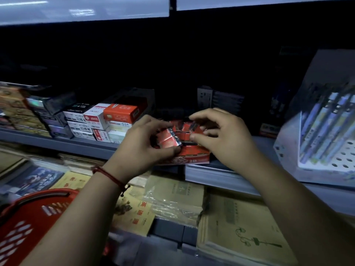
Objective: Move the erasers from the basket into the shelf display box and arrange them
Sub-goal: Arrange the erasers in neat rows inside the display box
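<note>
A red display box (pixel 194 157) marked 2B sits on the grey shelf (pixel 221 173), with red-wrapped erasers (pixel 183 128) inside it. My left hand (pixel 142 144) grips a small stack of red erasers (pixel 169 140) over the box's left side. My right hand (pixel 222 137) has its fingers curled over the box's right part, and its fingertips pinch an eraser there. The red basket (pixel 25 227) stands at the lower left, partly hidden by my left forearm; its contents cannot be seen.
Stacked stationery boxes (pixel 99 120) fill the shelf left of the display box. A white pen display rack (pixel 324 139) stands at the right. Notebooks and wrapped exercise books (pixel 240 231) lie on the lower level. The shelf's back is dark.
</note>
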